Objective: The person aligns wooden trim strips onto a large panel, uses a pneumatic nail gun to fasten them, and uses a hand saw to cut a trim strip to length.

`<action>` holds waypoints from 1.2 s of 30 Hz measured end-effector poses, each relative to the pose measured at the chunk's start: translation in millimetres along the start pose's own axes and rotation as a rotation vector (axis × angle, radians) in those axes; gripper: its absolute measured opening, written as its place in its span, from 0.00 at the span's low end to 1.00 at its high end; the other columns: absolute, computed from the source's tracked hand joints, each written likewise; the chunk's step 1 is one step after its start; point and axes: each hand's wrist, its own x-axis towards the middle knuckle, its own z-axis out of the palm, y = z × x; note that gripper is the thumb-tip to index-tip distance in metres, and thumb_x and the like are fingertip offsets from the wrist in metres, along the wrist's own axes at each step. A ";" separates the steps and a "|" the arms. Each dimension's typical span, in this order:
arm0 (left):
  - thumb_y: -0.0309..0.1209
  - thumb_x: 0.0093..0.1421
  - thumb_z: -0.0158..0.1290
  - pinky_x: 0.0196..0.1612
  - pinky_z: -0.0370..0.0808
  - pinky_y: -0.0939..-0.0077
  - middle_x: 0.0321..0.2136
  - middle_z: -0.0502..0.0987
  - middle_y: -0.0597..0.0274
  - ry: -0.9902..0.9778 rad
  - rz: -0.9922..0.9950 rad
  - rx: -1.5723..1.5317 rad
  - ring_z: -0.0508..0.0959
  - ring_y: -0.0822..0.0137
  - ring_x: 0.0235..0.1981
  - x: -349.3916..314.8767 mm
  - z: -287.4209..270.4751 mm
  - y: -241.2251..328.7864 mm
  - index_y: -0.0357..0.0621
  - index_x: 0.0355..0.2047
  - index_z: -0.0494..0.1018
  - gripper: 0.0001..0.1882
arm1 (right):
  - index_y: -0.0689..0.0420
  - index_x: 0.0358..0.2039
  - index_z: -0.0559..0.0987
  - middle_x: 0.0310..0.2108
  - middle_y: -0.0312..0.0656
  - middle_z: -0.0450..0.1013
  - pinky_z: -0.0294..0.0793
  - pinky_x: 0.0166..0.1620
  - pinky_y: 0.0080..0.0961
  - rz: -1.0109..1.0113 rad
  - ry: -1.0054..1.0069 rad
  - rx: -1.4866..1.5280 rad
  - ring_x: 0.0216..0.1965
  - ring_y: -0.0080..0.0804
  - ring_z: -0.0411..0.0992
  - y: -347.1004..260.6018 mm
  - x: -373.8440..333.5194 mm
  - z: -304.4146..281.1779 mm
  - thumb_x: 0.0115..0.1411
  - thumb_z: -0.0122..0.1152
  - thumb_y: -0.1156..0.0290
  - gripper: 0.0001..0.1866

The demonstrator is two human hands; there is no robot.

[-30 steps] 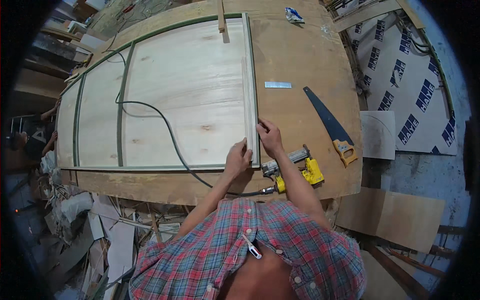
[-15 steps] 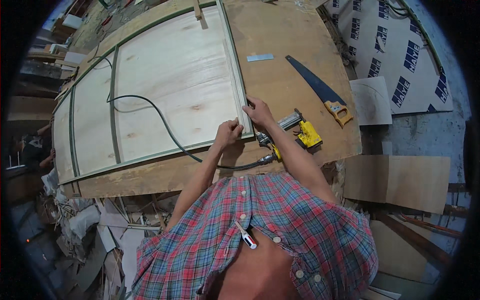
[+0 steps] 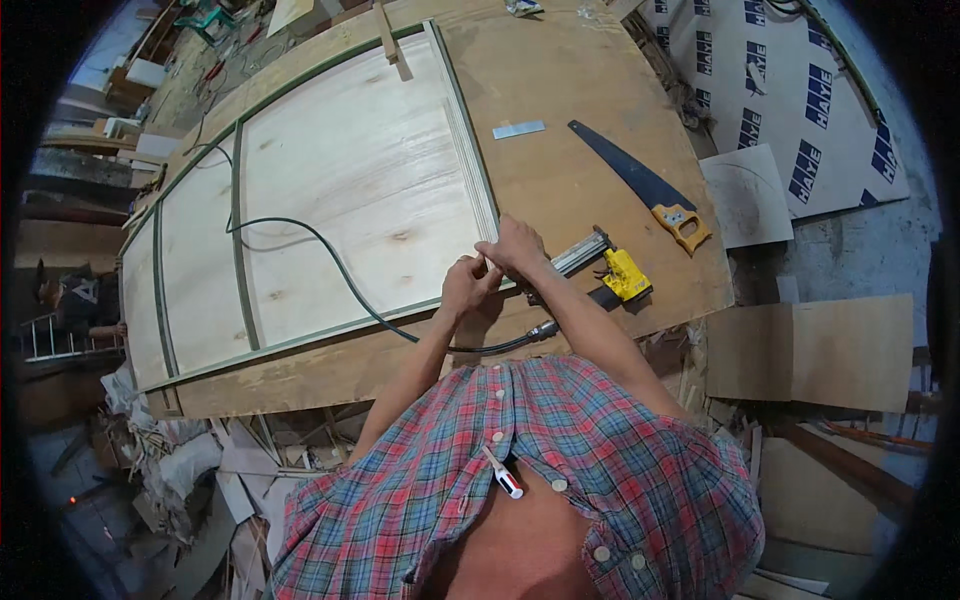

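Panel (image 3: 345, 160): pale, green-edged
Left hand (image 3: 470, 285), right hand (image 3: 517, 246): panel's four-o'clock corner; can't tell grip
Table (image 3: 545, 70): brown
Scraps (image 3: 235, 496): eight o'clock

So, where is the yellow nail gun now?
In the head view, the nail gun lies on the table right of the framed panel, partly hidden by the right forearm, with the saw just beyond it.
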 end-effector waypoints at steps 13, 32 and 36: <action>0.43 0.55 0.60 0.32 0.72 0.57 0.24 0.75 0.45 0.003 0.040 -0.085 0.76 0.47 0.28 1.4 -0.2 -4.0 0.36 0.29 0.75 0.19 | 0.62 0.55 0.68 0.51 0.57 0.72 0.70 0.55 0.43 0.019 0.030 0.159 0.53 0.52 0.71 12.7 -4.1 2.6 0.46 0.69 0.45 0.43; 0.46 0.58 0.54 0.33 0.74 0.57 0.26 0.76 0.50 -0.043 -0.037 0.144 0.78 0.49 0.29 -34.3 2.2 7.0 0.42 0.38 0.74 0.19 | 0.68 0.51 0.66 0.45 0.63 0.74 0.72 0.51 0.47 -0.030 -0.047 -0.018 0.48 0.59 0.73 14.7 -24.1 12.3 0.50 0.66 0.47 0.40; 0.44 0.58 0.57 0.35 0.75 0.63 0.26 0.78 0.51 -0.095 -0.020 0.017 0.80 0.57 0.29 -35.7 -7.2 -6.6 0.42 0.38 0.75 0.18 | 0.68 0.50 0.68 0.46 0.64 0.72 0.71 0.53 0.47 -0.035 -0.068 0.001 0.50 0.58 0.71 15.4 -30.5 6.5 0.50 0.66 0.46 0.39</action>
